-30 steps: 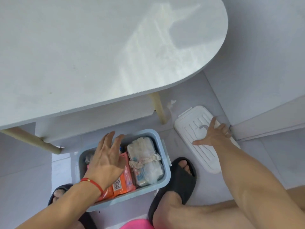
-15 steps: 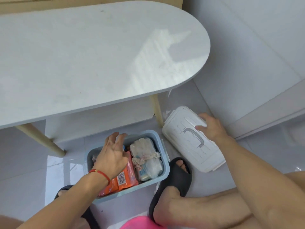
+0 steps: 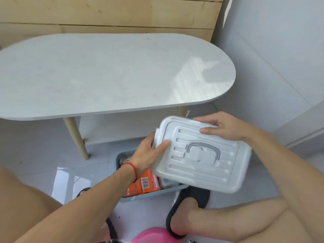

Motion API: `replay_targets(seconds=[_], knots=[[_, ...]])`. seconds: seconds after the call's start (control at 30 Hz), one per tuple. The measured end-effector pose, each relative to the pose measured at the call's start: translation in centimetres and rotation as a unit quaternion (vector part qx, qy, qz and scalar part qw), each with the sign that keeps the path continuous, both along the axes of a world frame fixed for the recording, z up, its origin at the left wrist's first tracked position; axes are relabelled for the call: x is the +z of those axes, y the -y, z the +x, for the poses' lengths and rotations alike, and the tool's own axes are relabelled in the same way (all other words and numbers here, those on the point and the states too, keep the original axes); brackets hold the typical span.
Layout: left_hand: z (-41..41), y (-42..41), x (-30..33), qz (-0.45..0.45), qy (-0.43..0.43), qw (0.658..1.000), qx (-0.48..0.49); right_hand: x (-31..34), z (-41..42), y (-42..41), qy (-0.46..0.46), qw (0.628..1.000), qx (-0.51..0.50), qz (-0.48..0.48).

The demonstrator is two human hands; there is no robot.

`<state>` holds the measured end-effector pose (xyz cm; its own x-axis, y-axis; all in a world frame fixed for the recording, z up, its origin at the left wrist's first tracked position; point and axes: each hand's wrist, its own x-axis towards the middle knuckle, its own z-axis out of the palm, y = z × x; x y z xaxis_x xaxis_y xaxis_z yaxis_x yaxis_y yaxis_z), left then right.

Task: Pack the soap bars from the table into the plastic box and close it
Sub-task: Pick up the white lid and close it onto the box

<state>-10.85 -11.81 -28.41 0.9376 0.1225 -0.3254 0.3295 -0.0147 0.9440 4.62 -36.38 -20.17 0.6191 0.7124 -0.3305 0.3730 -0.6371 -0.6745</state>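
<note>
The only printed mark in view is a barcode on a white label stuck to the orange soap pack in the box, just below the lid's near-left corner. Its bars show, but the digits under them are too small and blurred to read. The orange wrapper carries some blue and white print near its lower edge, also too blurred to make out. No other lettering can be read.

You get bright, even daylight; glare streaks the worktop at right, and wide-angle bending warps the frame's edges.
</note>
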Motion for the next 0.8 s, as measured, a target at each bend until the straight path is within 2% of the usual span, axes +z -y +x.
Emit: replay_targets(seconds=[0.13, 0.27, 0.33, 0.37, 0.4, 0.43, 0.47, 0.5, 0.57, 0.63, 0.73, 0.8], knots=[[-3.1, -4.0, -3.1, -0.103, -0.076, 0.976, 0.174, -5.0, -1.8, -6.6, 0.107, 0.992, -0.038, -0.049], [-6.6, -7.5, -6.5, -0.078, -0.161, 0.946, 0.27, -11.2, -5.0, -8.2, 0.097, 0.978, -0.138, -0.125], [-7.2, -7.6, -7.5, 0.009, -0.21, 0.94, 0.27, -14.3, -6.8, -7.7, 0.073, 0.968, -0.174, -0.163], [-7.3, -7.4, -7.7, 0.098, -0.238, 0.938, 0.233, -15.5, -7.6, -7.5, 0.036, 0.963, -0.206, -0.17], [-7.4, -7.1, -7.8, 0.214, -0.266, 0.923, 0.177, -16.3, -8.2, -7.5, -0.008, 0.954, -0.247, -0.167], [-7.4, -6.7, -7.8, 0.328, -0.28, 0.894, 0.123, -16.9, -8.5, -7.5, -0.047, 0.945, -0.284, -0.155], [-7.5, -6.5, -8.0, 0.408, -0.274, 0.866, 0.091, -17.3, -8.6, -7.5, -0.077, 0.938, -0.31, -0.135], [-7.4, -6.5, -8.2, 0.439, -0.268, 0.853, 0.085, -17.7, -8.4, -7.4, -0.099, 0.935, -0.321, -0.115], [-7.5, -6.9, -8.7, 0.409, -0.301, 0.856, 0.1, -17.9, -8.2, -7.0, -0.14, 0.934, -0.315, -0.091], [-7.6, -7.5, -9.2, 0.335, -0.345, 0.87, 0.11, -18.1, -8.0, -6.4, -0.182, 0.926, -0.323, -0.075], [-7.3, -7.9, -9.7, 0.204, -0.372, 0.898, 0.113, -18.7, -8.1, -5.4, -0.28, 0.885, -0.371, 0.006], [-7.2, -8.2, -9.9, 0.08, -0.38, 0.908, 0.156, -19.0, -7.9, -4.9, -0.334, 0.86, -0.382, 0.054]])
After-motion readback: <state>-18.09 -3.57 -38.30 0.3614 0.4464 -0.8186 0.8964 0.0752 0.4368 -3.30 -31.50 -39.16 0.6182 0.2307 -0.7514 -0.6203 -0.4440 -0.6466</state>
